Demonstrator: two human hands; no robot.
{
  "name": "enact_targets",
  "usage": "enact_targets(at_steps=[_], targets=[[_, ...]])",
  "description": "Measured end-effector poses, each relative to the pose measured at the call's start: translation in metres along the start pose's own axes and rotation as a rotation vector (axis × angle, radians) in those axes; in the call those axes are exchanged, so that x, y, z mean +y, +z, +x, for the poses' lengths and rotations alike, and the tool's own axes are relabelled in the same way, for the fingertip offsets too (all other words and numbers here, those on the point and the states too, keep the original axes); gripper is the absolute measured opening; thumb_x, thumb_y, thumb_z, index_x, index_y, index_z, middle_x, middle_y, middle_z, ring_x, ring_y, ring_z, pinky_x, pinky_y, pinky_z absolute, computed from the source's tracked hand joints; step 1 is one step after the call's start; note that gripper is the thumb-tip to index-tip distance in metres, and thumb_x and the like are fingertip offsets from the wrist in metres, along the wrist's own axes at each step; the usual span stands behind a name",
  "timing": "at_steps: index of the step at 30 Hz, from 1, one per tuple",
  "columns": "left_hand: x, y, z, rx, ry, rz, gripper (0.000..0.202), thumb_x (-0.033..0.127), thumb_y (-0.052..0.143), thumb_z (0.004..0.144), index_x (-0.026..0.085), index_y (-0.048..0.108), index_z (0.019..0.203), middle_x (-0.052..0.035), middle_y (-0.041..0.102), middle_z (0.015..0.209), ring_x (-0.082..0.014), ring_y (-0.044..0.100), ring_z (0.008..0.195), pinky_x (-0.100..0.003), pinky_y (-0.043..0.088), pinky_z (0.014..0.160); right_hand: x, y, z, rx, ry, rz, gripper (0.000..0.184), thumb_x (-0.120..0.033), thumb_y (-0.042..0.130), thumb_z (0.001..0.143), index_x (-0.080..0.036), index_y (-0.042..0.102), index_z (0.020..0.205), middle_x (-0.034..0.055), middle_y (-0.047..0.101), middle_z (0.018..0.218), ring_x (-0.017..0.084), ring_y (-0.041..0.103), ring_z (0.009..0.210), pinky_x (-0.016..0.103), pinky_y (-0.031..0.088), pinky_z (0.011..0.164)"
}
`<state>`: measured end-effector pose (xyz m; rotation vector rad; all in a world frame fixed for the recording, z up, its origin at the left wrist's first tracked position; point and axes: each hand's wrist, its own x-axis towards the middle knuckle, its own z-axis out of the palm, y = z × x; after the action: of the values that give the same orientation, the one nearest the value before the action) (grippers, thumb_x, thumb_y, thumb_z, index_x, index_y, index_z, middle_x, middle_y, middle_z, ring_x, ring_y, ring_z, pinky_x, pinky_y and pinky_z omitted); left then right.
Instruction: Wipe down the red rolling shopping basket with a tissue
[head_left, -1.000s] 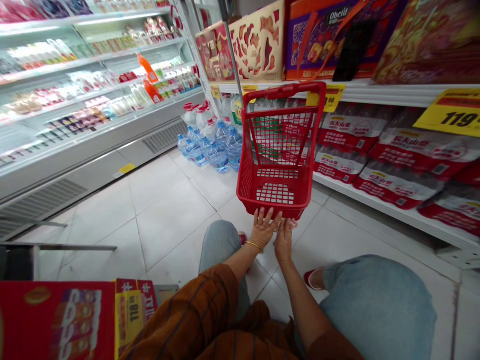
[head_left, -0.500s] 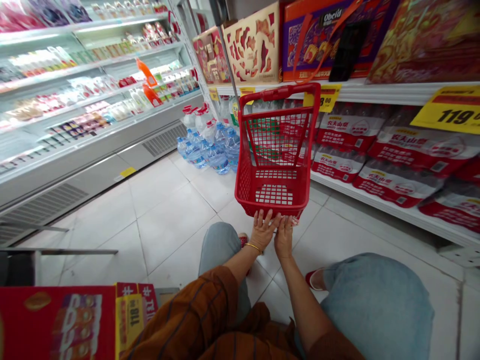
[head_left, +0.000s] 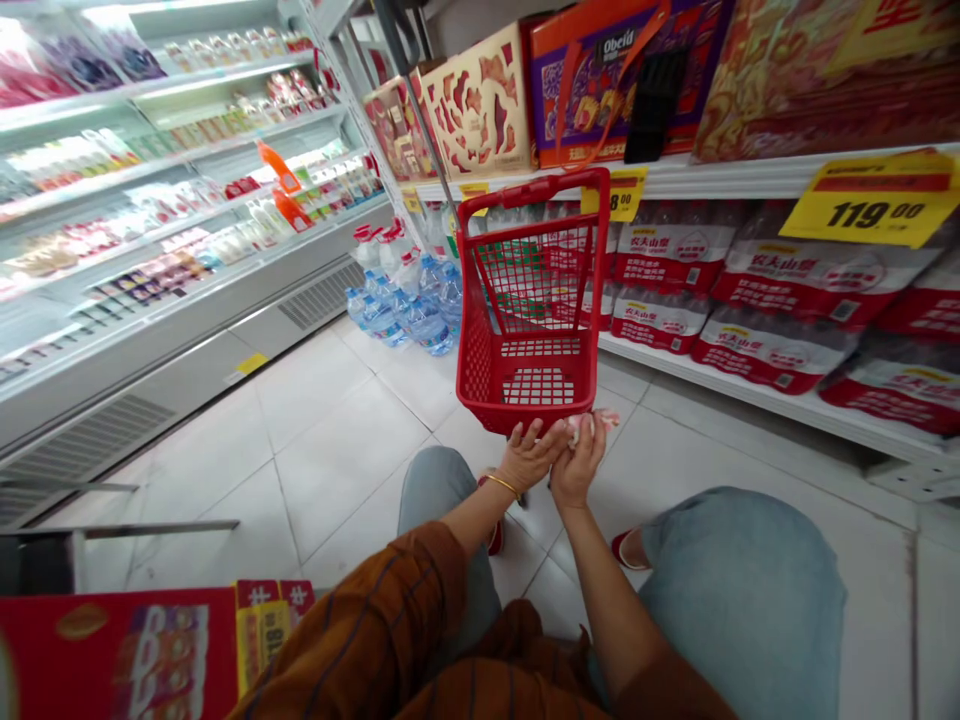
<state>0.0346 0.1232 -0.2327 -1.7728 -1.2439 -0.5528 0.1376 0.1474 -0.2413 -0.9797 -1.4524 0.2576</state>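
A red plastic shopping basket point(head_left: 525, 415) with its handle raised stands in front of my knees, and the mesh inside holds nothing I can see. My left hand point(head_left: 531, 456) lies at the near lower edge of the basket, fingers spread, its fingertips beside my other hand. In my right hand point(head_left: 579, 470) the fingers are closed around a crumpled pink-and-white cloth point(head_left: 606, 419), which sticks out to the right at the basket's near right corner. Part of the cloth is hidden by the fingers.
Large blue-tinted water bottles point(head_left: 427, 320) stand on the floor left of the basket. A shelf point(head_left: 675, 180) with gift boxes and packed bottles runs along the right. An open refrigerated display point(head_left: 225, 250) lines the left. A red box point(head_left: 75, 650) sits at lower left.
My right hand has turned and risen slightly, and more of the pink-and-white cloth shows. The basket appears a little further left as the view shifted.
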Motion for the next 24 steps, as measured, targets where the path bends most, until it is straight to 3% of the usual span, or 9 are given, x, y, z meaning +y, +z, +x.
enact_targets(at_steps=[4,9,16,24], targets=[[-0.006,-0.005,0.023,-0.002,-0.015,0.011,0.049,0.031,0.057,0.085,0.025,0.052,0.133,-0.0077,0.040,0.149,-0.0264,0.014,0.145,-0.048,0.004,0.119,-0.007,-0.002,0.019,-0.009,-0.014,0.043,0.050,-0.022,0.036,0.097,-0.024,0.028,0.147,0.0163,0.035,0.147,0.026,0.033,0.139,0.056,0.036,0.108],[-0.010,-0.013,0.045,-0.181,0.059,-0.043,0.047,0.025,0.046,0.090,0.019,0.047,0.137,-0.0110,0.042,0.147,-0.0233,0.030,0.141,-0.043,0.013,0.119,0.008,0.005,0.013,-0.038,-0.047,0.031,0.056,-0.031,0.039,0.097,-0.023,0.020,0.149,0.0177,0.034,0.147,0.027,0.032,0.139,0.055,0.036,0.108],[-0.004,-0.009,0.041,-0.253,-0.025,-0.033,0.048,0.031,0.053,0.090,0.028,0.045,0.138,-0.0091,0.049,0.142,-0.0242,0.041,0.135,-0.045,0.020,0.117,0.025,0.016,-0.012,-0.084,0.118,0.044,0.052,-0.033,0.033,0.098,-0.019,0.025,0.148,0.0186,0.039,0.143,0.027,0.037,0.136,0.055,0.035,0.109],[-0.007,-0.008,0.038,-0.207,-0.041,0.014,0.047,0.031,0.057,0.088,0.030,0.049,0.135,-0.0094,0.052,0.140,-0.0257,0.039,0.135,-0.046,0.024,0.115,0.028,0.017,-0.025,-0.149,0.269,0.103,0.051,-0.024,0.030,0.095,-0.015,0.030,0.145,0.0180,0.040,0.142,0.024,0.034,0.138,0.052,0.033,0.111]])
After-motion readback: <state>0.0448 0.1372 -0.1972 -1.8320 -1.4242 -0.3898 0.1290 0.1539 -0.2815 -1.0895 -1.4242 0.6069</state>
